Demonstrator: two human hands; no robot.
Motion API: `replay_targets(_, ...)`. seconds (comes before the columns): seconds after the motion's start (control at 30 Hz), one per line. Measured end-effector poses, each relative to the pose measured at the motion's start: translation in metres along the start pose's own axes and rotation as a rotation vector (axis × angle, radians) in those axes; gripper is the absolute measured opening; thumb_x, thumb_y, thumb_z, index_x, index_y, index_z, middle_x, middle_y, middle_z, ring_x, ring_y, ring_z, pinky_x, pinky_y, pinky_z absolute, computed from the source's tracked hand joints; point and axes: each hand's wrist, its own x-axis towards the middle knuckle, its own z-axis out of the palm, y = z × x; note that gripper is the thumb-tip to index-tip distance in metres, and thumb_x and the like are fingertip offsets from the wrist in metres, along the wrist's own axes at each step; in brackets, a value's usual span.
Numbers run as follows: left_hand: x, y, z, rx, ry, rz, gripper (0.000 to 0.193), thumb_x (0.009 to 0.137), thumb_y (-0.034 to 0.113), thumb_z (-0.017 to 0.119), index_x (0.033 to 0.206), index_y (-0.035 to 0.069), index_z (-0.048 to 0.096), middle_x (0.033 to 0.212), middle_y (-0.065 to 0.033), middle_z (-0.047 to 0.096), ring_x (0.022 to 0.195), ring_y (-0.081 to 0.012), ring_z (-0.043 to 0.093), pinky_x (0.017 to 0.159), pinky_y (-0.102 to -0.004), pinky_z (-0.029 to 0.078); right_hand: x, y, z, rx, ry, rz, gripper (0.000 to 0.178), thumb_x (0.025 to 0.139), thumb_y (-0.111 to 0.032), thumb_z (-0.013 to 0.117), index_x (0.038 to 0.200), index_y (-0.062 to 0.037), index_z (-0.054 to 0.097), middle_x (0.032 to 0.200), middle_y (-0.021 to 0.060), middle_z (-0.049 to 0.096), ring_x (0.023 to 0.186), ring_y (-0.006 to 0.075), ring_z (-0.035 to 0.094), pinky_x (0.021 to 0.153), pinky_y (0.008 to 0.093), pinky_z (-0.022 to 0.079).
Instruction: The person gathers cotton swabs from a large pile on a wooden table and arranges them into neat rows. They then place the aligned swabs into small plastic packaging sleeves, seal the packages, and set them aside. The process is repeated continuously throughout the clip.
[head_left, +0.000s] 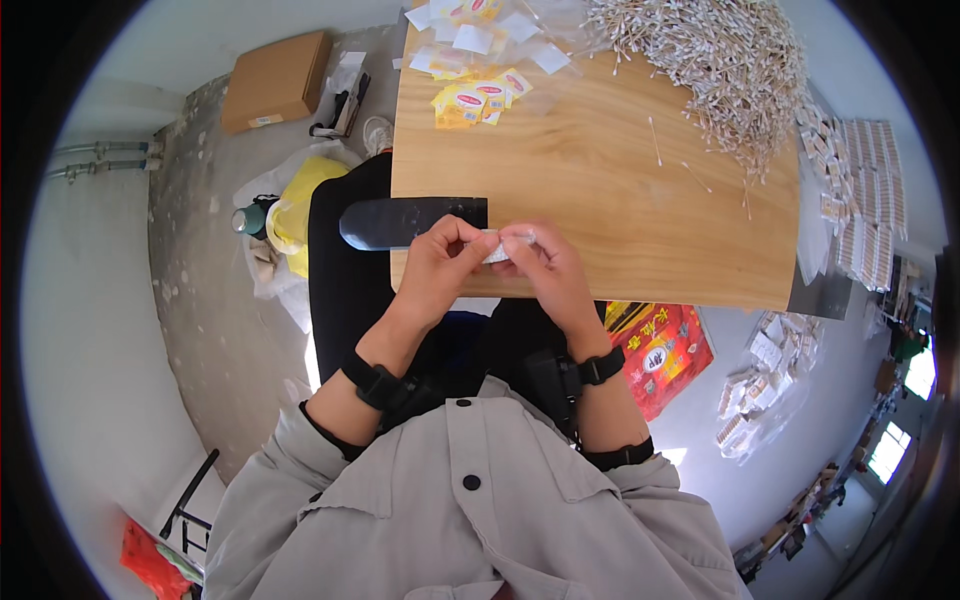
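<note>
Near the table's front edge my left hand (448, 257) and my right hand (549, 265) meet, fingers pinched together. Between them is a small pack of cotton swabs (496, 252), white and bumpy, with a bit of clear film showing by the right fingertips. The fingers hide much of it. A dark, round-ended board (415, 221) lies under and beside my left hand, jutting past the table's left edge. At the far right of the table rises a large heap of loose cotton swabs (715, 60); a few stray swabs (655, 141) lie apart from it.
Yellow printed cards (478, 100) and clear bags with white labels (473, 39) lie on the wooden table (570, 150) at far left. Filled swab packs (870, 200) stack beyond its right edge. On the floor are a red printed bag (660, 350), more packs (765, 375) and a cardboard box (277, 82).
</note>
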Motion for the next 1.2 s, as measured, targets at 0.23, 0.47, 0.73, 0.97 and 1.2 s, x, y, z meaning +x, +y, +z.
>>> replay_targets(0.23, -0.012, 0.015, 0.014, -0.097, 0.101, 0.127, 0.013, 0.091, 0.01, 0.068, 0.101, 0.0, 0.066, 0.091, -0.0036, 0.062, 0.075, -0.0113, 0.061, 0.072, -0.026, 0.052, 0.006, 0.013, 0.013, 0.133, 0.148, 0.035, 0.027, 0.102, -0.021, 0.051, 0.102, 0.0025, 0.063, 0.1, 0.0075, 0.062, 0.08, 0.0144, 0.067, 0.071, 0.0278, 0.056)
replay_targets(0.47, -0.016, 0.015, 0.004, 0.635, 0.062, 0.541, 0.027, 0.08, 0.004, 0.075, 0.106, 0.004, 0.069, 0.095, -0.0085, 0.063, 0.08, -0.022, 0.067, 0.07, -0.0299, 0.055, 0.005, 0.009, 0.015, 0.05, 0.167, 0.012, 0.037, 0.105, -0.029, 0.042, 0.102, 0.0008, 0.064, 0.095, 0.0067, 0.063, 0.073, 0.0108, 0.061, 0.063, 0.0245, 0.05)
replay_targets(0.73, -0.008, 0.017, 0.009, 0.778, 0.106, 0.709, 0.022, 0.077, 0.009, 0.078, 0.097, 0.005, 0.07, 0.089, -0.0056, 0.065, 0.067, -0.0228, 0.066, 0.062, -0.0309, 0.054, 0.005, 0.026, 0.018, -0.028, 0.213, -0.09, 0.038, 0.107, -0.029, 0.037, 0.105, 0.0007, 0.061, 0.094, 0.0058, 0.061, 0.071, 0.0087, 0.056, 0.059, 0.0235, 0.048)
replay_targets(0.97, -0.01, 0.019, 0.004, 0.835, 0.068, 0.609, 0.02, 0.076, 0.011, 0.078, 0.095, 0.008, 0.071, 0.084, -0.0051, 0.062, 0.067, -0.0242, 0.064, 0.059, -0.034, 0.051, -0.012, -0.049, 0.011, -0.733, 0.277, -0.376, 0.02, 0.094, -0.013, 0.06, 0.112, -0.0054, 0.065, 0.1, 0.0076, 0.059, 0.075, 0.0203, 0.062, 0.066, 0.0306, 0.052)
replay_targets(1.2, -0.003, 0.022, -0.003, 0.818, 0.012, 0.6, 0.023, 0.077, 0.005, 0.077, 0.1, 0.005, 0.071, 0.089, -0.0071, 0.066, 0.071, -0.0225, 0.065, 0.065, -0.0293, 0.052, -0.004, -0.057, 0.008, -1.032, -0.034, -0.395, 0.018, 0.084, -0.008, 0.066, 0.101, -0.0061, 0.066, 0.095, 0.0113, 0.057, 0.081, 0.0326, 0.062, 0.068, 0.0416, 0.051)
